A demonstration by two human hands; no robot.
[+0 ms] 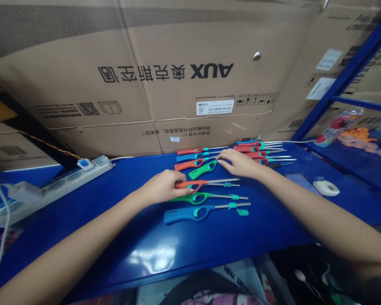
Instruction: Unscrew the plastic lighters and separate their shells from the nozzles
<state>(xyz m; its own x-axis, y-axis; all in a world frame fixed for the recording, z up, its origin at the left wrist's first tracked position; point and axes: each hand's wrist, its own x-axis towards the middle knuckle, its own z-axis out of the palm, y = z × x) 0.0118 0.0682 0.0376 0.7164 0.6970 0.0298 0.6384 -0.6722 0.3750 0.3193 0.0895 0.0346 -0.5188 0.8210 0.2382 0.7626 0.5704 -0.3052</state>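
My left hand (pixel 167 185) is closed round the handle end of an orange-red long-nosed lighter (pixel 197 183), its metal tube pointing right. My right hand (pixel 238 163) pinches the front of a tilted green lighter (pixel 201 171), whose tube is hidden behind the fingers. Nearer me lie another green lighter (pixel 203 197), partly under my left thumb, and a blue lighter (pixel 184 214). Small teal pieces sit on their tubes, and a loose teal piece (pixel 243 212) lies by the blue one's tip. Behind my hands are an orange lighter (pixel 186 164), a blue lighter (pixel 186 157) and a red lighter (pixel 189 151).
More lighters (pixel 257 154) lie in a row at the back right. A white power strip (pixel 60 186) runs along the left of the blue tabletop (pixel 139 245). A phone (pixel 301 183) and a white mouse (pixel 328 188) lie right. Large cardboard (pixel 178 38) stands behind.
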